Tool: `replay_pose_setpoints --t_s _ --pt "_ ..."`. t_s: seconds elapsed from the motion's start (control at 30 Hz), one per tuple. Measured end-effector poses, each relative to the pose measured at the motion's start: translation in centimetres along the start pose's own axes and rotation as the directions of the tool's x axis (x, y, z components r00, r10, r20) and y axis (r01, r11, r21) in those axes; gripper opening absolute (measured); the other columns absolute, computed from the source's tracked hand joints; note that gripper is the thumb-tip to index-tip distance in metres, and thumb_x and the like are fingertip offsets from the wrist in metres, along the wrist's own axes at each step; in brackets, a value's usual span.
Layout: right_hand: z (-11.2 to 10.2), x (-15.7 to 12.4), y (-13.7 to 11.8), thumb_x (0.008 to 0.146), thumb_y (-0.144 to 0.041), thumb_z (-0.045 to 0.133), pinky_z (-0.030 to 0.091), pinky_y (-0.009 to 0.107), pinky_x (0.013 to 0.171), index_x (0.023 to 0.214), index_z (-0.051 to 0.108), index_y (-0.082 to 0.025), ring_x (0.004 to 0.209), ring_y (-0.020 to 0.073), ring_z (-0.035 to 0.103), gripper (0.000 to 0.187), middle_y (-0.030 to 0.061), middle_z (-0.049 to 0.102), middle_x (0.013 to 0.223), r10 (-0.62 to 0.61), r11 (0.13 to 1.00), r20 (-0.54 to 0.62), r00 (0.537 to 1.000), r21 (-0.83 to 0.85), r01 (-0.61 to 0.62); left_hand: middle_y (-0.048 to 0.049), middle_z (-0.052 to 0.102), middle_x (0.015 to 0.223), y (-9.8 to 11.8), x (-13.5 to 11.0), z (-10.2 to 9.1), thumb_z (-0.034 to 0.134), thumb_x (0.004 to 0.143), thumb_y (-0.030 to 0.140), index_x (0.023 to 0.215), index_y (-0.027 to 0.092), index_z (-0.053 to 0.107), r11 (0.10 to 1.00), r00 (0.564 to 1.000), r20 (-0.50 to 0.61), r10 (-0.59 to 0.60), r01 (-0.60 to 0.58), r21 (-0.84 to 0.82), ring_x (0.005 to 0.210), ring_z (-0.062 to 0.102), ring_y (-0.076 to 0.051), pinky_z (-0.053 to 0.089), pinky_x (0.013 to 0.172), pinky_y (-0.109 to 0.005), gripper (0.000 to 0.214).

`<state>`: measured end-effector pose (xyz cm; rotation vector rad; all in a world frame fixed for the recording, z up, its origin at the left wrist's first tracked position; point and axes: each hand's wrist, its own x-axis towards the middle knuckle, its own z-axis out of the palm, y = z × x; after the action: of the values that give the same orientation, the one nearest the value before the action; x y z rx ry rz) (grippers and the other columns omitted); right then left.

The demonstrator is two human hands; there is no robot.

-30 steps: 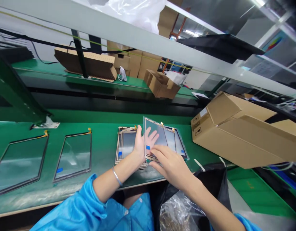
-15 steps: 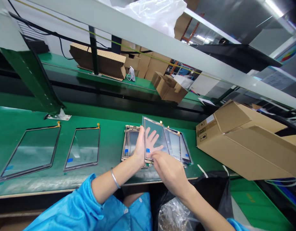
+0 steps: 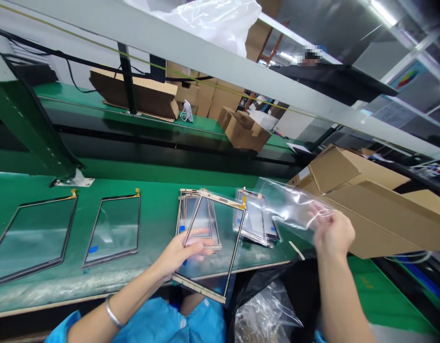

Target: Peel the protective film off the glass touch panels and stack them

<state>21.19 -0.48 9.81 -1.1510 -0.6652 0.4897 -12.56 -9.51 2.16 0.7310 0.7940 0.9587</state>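
My left hand grips a clear touch panel with a gold-edged frame, tilted up over the bench's front edge. My right hand pinches an empty clear plastic sleeve, held out to the right above the bench. Behind the held panel lies a stack of bare panels. To its right sits a pile of panels in plastic sleeves.
Two single panels lie flat on the green bench at the left. A large cardboard box stands at the right. A black bin bag with plastic scraps hangs below the bench edge. Cartons sit on the far conveyor.
The sleeve has come off the panel: my right hand pulled it away to the right, and my left hand drew the bare panel toward me and tilted it.
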Motion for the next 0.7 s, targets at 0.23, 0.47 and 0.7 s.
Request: replay_pose_setpoints --t_s 0.23,0.47,0.7 --pt "3.1 -11.4 1.2 0.072 -0.05 0.066 0.053 0.029 0.054 0.083 0.054 -0.021 0.062 0.019 0.068 0.034 0.0032 0.069 0.069 0.336 0.936 0.588 0.736 -0.121 -0.331 -0.015 0.074 0.095 -1.3 -0.6 0.4 0.078 0.067 0.043 0.093 0.014 0.062 0.991 0.999 -0.028 0.022 -0.019 0.131 0.079 0.072 -0.024 0.051 0.068 -0.03 0.042" --pt "4.1 -12.5 0.4 0.062 -0.048 0.077 0.047 0.023 0.049 0.069 0.053 -0.021 0.051 0.0132 0.06 0.037 -0.0047 0.057 0.055 0.354 0.922 0.593 0.723 -0.093 -0.375 -0.0092 0.075 0.084 -1.2 -1.4 0.9 0.075 0.069 0.035 0.116 0.014 0.051 0.966 0.976 -0.179 0.126 -0.08 0.245 0.073 0.07 -0.021 0.051 0.066 -0.029 0.058" --pt "5.5 -17.3 5.6 0.051 -0.038 0.084 0.034 0.017 0.036 0.06 0.053 -0.018 0.042 0.0076 0.046 0.037 -0.0045 0.054 0.051 0.605 0.642 0.634 0.482 -0.03 -0.766 0.0057 0.067 0.061 -0.9 -3.7 2.4 0.073 0.071 0.026 0.149 0.024 0.005 0.902 0.884 -0.234 0.405 -0.343 0.262 0.055 0.063 -0.016 0.051 0.063 -0.028 0.104"
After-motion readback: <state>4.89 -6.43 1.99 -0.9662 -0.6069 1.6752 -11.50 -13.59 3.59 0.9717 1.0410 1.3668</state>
